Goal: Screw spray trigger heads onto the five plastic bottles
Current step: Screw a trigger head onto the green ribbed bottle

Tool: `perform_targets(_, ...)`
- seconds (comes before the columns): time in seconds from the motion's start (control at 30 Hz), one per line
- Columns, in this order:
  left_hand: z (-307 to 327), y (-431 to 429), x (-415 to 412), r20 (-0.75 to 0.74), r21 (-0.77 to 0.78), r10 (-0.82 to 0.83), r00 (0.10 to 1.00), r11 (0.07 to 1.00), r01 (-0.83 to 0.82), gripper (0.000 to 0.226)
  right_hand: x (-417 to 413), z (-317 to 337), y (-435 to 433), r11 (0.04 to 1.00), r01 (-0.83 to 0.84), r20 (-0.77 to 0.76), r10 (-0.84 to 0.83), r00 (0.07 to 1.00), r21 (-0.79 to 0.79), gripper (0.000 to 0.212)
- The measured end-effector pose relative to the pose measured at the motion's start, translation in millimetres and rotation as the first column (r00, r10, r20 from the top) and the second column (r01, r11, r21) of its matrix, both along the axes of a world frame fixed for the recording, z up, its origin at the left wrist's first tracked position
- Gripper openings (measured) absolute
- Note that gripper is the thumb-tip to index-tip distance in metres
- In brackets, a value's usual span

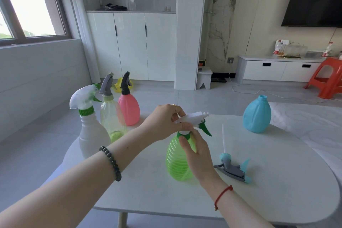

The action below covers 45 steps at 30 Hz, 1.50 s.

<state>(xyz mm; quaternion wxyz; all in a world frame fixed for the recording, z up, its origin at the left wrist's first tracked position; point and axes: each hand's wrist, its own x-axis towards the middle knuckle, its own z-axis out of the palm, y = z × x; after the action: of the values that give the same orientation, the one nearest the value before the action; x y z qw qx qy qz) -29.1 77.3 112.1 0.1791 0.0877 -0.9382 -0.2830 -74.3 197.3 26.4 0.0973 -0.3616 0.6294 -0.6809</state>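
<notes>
Both hands on green bottle [178,161], trigger head [192,119]

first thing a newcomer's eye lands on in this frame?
Dead centre: both hands on the ribbed green bottle, the left hand holding the white spray head at its neck, the right hand at the collar. Next, the open blue bottle at the far right of the white table, its grey-blue trigger head lying loose nearby. Three capped bottles stand far left.

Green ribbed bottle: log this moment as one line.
step: screwing head on | left hand: on white-green trigger head | right hand: on green ribbed bottle | capped: three | open: blue bottle | loose: grey-blue head
</notes>
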Motion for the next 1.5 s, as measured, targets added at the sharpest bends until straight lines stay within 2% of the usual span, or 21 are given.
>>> perform_targets(0.1,0.3,0.4,1.4,-0.003,0.004,0.000,1.000,1.000,0.000,0.028,0.1,2.4,-4.0,0.997,0.076,-0.002,-0.076,0.997,-0.012,0.017)
perform_targets(0.27,-0.8,0.3,1.0,-0.005,-0.001,0.017,1.000,1.000,-0.017,0.027,0.7,1.0,-0.3,1.000,0.001,-0.020,-0.001,1.000,0.011,0.020)
perform_targets(0.43,0.4,0.6,2.3,0.002,-0.016,0.042,0.999,0.999,-0.042,0.026,-1.3,5.7,-2.9,0.995,0.101,-0.063,-0.101,0.993,0.012,0.024)
perform_targets(0.57,-0.2,3.6,5.7,-0.016,-0.026,0.059,0.998,0.998,-0.059,0.022,0.6,6.9,-3.6,0.992,0.115,-0.077,-0.111,0.991,0.053,0.023)
perform_targets(0.63,-6.5,2.9,13.0,-0.069,0.033,0.077,0.995,0.997,-0.075,0.024,-0.5,6.7,-2.2,0.990,0.095,-0.086,-0.086,0.993,0.104,0.022)
perform_targets(0.73,-32.2,-0.8,30.6,-0.186,0.331,0.153,0.971,0.940,-0.084,0.031,-6.1,5.9,2.3,0.984,0.061,-0.079,-0.048,0.996,0.169,0.020)
perform_targets(0.8,-59.1,-4.3,42.3,-0.128,0.445,0.175,0.976,0.890,-0.101,0.038,-12.3,8.0,3.7,0.983,0.030,-0.081,-0.015,0.997,0.183,0.021)
perform_targets(0.9,-91.0,-5.2,51.2,0.025,0.396,0.094,0.995,0.913,-0.097,0.070,-21.4,20.4,-1.9,0.984,-0.030,-0.103,0.048,0.994,0.174,0.020)
perform_targets(0.97,-98.2,-5.1,46.7,0.004,0.414,0.065,0.998,0.908,-0.061,0.081,-28.1,29.6,-11.2,0.983,-0.074,-0.130,0.096,0.987,0.166,0.017)
perform_targets(1.17,-102.1,-23.4,20.2,-0.127,0.555,0.254,0.959,0.819,-0.144,0.077,-42.5,34.8,-51.9,0.978,-0.106,-0.114,0.128,0.985,0.180,0.025)
perform_targets(1.27,-106.9,-42.4,7.4,-0.146,0.582,0.332,0.932,0.791,-0.191,0.077,-52.5,24.9,-78.2,0.957,-0.050,-0.022,0.059,0.998,0.284,0.063)
perform_targets(1.33,-110.2,-56.5,-2.4,-0.143,0.584,0.367,0.919,0.781,-0.221,0.077,-59.8,17.6,-95.6,0.940,-0.003,0.043,-0.013,0.999,0.340,0.074)
perform_targets(1.5,-118.9,-93.1,-30.3,-0.126,0.569,0.464,0.877,0.758,-0.319,0.079,-86.2,3.5,-141.7,0.923,0.039,-0.025,-0.032,0.999,0.382,0.054)
